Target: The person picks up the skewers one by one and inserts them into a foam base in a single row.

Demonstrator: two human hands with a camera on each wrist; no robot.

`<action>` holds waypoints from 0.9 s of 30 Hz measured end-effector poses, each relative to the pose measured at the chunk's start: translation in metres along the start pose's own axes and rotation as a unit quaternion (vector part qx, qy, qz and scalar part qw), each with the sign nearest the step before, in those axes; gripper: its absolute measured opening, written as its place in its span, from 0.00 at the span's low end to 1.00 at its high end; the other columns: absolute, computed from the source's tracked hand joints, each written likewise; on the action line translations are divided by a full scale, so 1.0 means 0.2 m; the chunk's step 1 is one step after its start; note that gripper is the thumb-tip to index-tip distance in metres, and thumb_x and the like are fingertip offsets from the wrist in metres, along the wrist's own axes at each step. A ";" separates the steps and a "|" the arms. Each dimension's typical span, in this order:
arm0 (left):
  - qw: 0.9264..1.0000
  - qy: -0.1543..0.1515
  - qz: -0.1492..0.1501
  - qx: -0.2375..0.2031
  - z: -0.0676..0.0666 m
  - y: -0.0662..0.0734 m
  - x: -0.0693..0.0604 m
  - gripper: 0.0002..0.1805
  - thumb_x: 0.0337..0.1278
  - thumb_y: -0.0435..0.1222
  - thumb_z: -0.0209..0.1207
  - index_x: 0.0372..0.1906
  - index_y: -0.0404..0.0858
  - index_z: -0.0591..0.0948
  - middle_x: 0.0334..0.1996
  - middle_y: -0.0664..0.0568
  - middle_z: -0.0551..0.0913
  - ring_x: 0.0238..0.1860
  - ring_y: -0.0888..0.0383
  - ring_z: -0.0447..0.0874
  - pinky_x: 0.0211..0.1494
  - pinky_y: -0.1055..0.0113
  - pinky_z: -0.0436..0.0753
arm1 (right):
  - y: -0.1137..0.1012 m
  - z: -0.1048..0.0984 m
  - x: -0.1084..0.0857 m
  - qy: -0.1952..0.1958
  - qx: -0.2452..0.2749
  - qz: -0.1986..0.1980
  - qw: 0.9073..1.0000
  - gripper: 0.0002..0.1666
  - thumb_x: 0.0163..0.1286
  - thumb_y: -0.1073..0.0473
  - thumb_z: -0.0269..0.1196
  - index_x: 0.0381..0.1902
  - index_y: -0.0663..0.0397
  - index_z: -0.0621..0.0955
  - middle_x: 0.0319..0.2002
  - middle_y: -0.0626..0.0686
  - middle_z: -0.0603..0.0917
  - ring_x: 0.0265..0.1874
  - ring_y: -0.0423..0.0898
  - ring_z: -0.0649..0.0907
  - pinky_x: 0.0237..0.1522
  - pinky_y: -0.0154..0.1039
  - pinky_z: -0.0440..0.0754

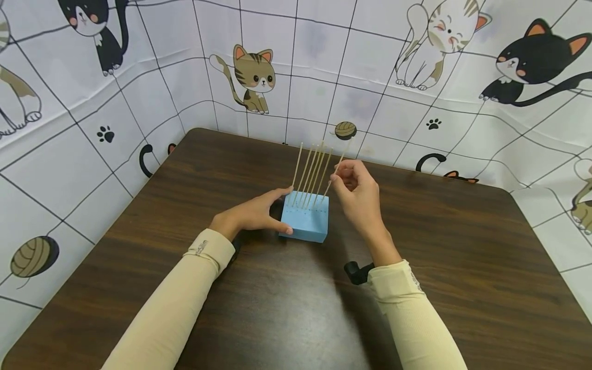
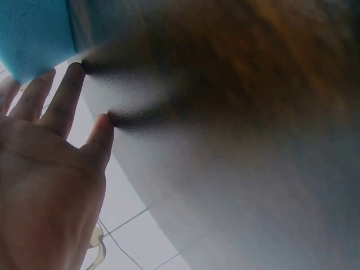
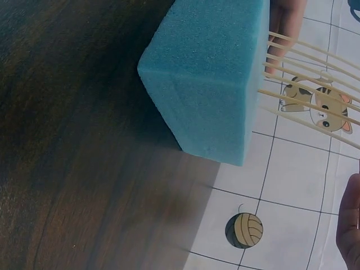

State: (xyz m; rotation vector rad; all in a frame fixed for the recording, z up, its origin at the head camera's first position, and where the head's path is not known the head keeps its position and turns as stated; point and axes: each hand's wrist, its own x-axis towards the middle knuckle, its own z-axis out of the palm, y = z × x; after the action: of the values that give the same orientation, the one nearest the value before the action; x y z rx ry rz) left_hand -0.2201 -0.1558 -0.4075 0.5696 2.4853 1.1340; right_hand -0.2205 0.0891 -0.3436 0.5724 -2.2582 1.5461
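A light blue foam block (image 1: pixel 305 224) with rows of small holes in its top sits on the table. Several thin wooden skewers (image 1: pixel 297 165) stand in a row along its back part. My left hand (image 1: pixel 252 211) holds the block's left side, thumb at the front and index finger at the back corner; in the left wrist view its other fingers (image 2: pixel 64 101) are fairly straight. At the right end of the row, my right hand (image 1: pixel 361 192) pinches a tilted skewer (image 1: pixel 328 188) whose lower end meets the block's top. Whether that end is inside a hole cannot be made out.
The dark brown wooden table (image 1: pixel 444 241) extends around the block on all sides. A white sheet (image 1: pixel 319 72) printed with cats and grid lines hangs behind it and at both sides. A black wrist device (image 1: pixel 358 272) is by the right wrist.
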 end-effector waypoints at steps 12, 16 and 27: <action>1.000 -0.001 0.001 -0.001 0.00 0.01 0.00 0.61 0.47 0.53 0.74 0.80 0.48 0.47 0.79 0.47 0.50 0.78 0.47 0.49 0.76 0.44 0.55 | 0.00 -0.01 0.00 -0.001 -0.011 -0.012 1.000 0.08 0.68 0.70 0.62 0.44 0.63 0.78 0.35 0.60 0.85 0.35 0.48 0.85 0.36 0.26 0.80; 1.000 -0.001 0.000 -0.001 0.00 0.01 0.00 0.61 0.47 0.53 0.74 0.80 0.49 0.47 0.79 0.47 0.51 0.78 0.46 0.49 0.76 0.43 0.55 | 0.00 -0.01 0.00 -0.001 -0.006 -0.014 1.000 0.08 0.69 0.69 0.63 0.44 0.62 0.78 0.35 0.60 0.85 0.34 0.50 0.85 0.36 0.26 0.79; 1.000 0.000 -0.001 0.005 0.00 0.00 0.00 0.62 0.47 0.54 0.73 0.80 0.49 0.47 0.78 0.48 0.51 0.78 0.47 0.49 0.76 0.44 0.56 | 0.00 0.00 0.00 -0.005 -0.012 -0.010 1.000 0.08 0.69 0.69 0.62 0.45 0.63 0.78 0.35 0.60 0.85 0.35 0.50 0.85 0.36 0.25 0.79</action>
State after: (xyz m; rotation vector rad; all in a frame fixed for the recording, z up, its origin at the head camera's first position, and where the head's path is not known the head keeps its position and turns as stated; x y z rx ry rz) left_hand -0.2203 -0.1553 -0.4070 0.5685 2.4916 1.1222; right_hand -0.2208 0.0896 -0.3431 0.5960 -2.2691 1.5076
